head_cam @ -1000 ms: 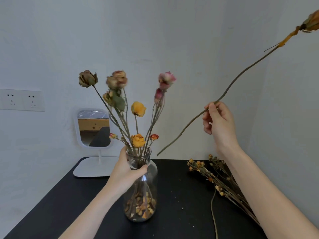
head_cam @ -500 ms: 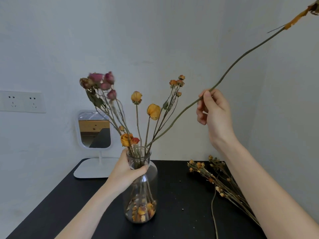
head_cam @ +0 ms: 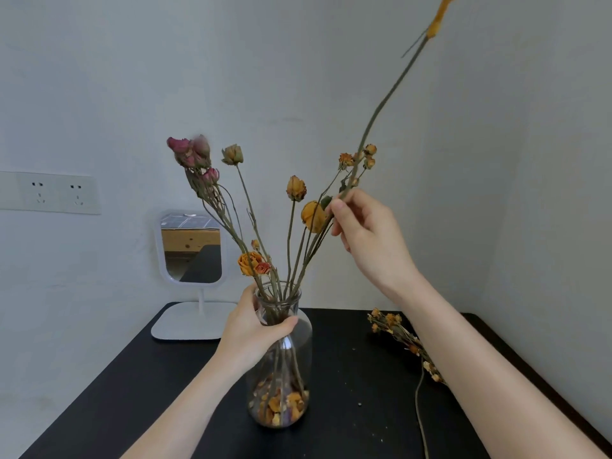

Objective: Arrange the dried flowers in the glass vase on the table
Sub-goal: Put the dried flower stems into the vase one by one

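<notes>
A clear glass vase (head_cam: 299,369) stands on the black table (head_cam: 347,392), with loose petals at its bottom and several dried roses (head_cam: 251,226) rising from its mouth. My left hand (head_cam: 251,329) grips the vase round its neck. My right hand (head_cam: 367,236) pinches a long dried stem (head_cam: 387,101) above the vase. The stem's lower end goes down among the other stems into the mouth. Its flower head leaves the frame at the top; only an orange strip shows there.
A bundle of small dried flowers (head_cam: 404,339) lies on the table at the right, partly behind my right forearm. A white stand mirror (head_cam: 192,250) sits at the back left. Wall sockets (head_cam: 56,193) are on the left wall. Grey walls close in behind and right.
My right hand has moved left and down, swinging the long stem more upright and its lower end from beside the vase into the mouth. The roses in the vase shifted. My left hand stays on the neck.
</notes>
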Available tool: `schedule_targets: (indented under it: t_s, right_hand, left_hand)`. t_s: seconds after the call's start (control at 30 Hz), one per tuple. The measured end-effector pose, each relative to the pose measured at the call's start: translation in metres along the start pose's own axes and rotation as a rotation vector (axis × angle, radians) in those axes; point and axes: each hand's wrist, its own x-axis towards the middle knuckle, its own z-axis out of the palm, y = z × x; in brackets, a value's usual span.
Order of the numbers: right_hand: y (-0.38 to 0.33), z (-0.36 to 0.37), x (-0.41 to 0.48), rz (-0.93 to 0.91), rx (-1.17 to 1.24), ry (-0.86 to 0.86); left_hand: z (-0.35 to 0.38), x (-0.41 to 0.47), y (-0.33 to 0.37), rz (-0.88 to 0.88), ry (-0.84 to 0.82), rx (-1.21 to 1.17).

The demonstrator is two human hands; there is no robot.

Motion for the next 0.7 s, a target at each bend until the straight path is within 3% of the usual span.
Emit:
schedule_targets:
  t_s: [0.2, 0.43, 0.7]
  right_hand:
    - [0.000, 0.029, -0.008, -0.009, -0.353, -0.152]
    - [0.017, 0.056, -0.021, 0.133, -0.465, -0.349]
    - [0.012, 0.055, -0.017, -0.019, -0.356, -0.096]
  left_hand:
    - [-0.004, 0.002, -0.007, -0.077, -0.038, -0.171]
    - [0.002, 0.002, -0.010, -0.044, -0.052, -0.164]
    - [0.003, 0.000, -0.013, -0.028, -0.050, -0.160]
